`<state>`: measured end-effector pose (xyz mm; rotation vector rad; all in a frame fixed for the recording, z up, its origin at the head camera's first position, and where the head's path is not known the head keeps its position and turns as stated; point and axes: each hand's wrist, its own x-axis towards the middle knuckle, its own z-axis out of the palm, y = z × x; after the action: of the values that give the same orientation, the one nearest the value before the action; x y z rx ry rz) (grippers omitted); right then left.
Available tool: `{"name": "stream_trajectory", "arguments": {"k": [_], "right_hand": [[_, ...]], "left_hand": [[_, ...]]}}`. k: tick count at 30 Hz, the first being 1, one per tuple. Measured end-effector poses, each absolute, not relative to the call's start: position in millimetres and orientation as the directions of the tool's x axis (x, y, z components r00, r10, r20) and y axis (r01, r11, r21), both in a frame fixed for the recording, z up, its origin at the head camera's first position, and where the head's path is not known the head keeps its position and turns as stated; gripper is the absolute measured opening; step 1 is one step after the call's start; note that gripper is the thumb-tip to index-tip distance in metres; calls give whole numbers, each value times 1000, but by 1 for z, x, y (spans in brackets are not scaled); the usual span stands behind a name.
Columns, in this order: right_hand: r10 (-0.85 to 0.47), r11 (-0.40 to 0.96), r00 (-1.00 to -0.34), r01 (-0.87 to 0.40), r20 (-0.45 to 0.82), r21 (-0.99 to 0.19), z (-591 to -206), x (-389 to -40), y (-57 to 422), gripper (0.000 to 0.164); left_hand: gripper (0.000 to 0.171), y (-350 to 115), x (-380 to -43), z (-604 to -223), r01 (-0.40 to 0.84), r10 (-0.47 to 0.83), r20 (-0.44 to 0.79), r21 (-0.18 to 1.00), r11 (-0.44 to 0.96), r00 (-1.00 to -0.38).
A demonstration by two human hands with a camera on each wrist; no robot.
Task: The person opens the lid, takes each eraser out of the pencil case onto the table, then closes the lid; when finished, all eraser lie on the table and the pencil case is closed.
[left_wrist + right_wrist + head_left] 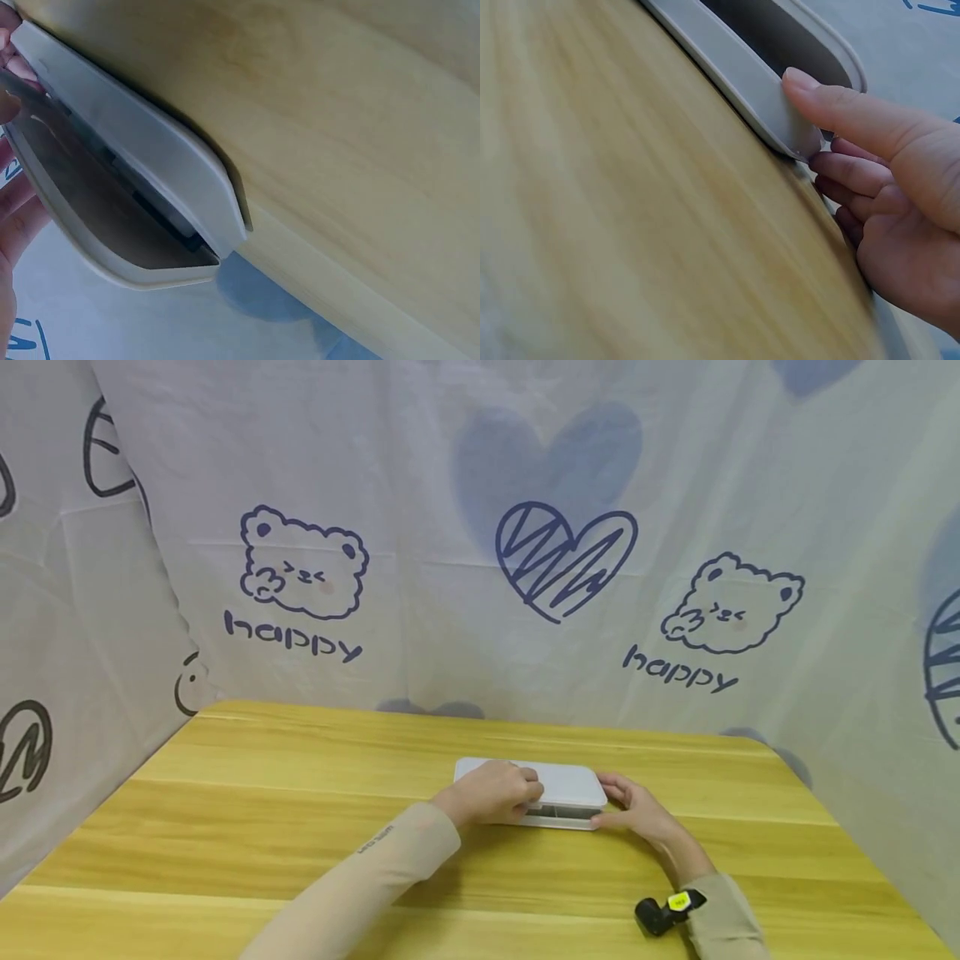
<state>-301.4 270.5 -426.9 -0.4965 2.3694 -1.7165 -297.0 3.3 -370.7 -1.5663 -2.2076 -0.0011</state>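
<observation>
A long white box with rounded corners lies on the table, its white lid [573,783] hinged at the back and raised part way. My left hand [498,792] pinches the lid at its front edge, fingers over the outside. At the box's right end, my right hand [636,812] grips the base [555,822], with the thumb on the front wall and the fingers around the end. Through the gap, the left wrist view shows the lid's grey inner side [97,202]. Something dark lies along the opening, mostly hidden.
The box stands on a yellow wood-grain table [262,827], toward its far side. A pale cloth [427,527] printed with bears and hearts hangs behind and along the sides. A black strap device [660,916] sits on the right wrist.
</observation>
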Motion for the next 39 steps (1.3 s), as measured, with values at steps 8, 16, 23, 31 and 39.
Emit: {"name": "stream_trajectory", "arguments": {"k": [8, 16, 23, 31, 39], "right_hand": [[-367, 280, -929, -169, 57, -945, -426, -301, 274, 67], [-340, 300, -939, -152, 44, -942, -426, -301, 274, 66], [-361, 310, -931, -172, 52, -935, -424, -300, 274, 65], [-366, 309, -929, -170, 48, -936, -423, -299, 273, 64], [-373, 306, -927, -166, 43, -937, -424, -301, 274, 63]], "left_hand": [[10, 0, -298, -366, 903, 871, 399, -191, 385, -287], [8, -4, -299, -359, 903, 855, 445, -192, 384, -269], [5, -6, -303, -356, 897, 822, 490, -159, 412, -290], [3, -8, -312, -356, 872, 765, 601, -222, 437, -231], [5, -12, -319, -359, 867, 760, 614, -239, 438, -215]]}}
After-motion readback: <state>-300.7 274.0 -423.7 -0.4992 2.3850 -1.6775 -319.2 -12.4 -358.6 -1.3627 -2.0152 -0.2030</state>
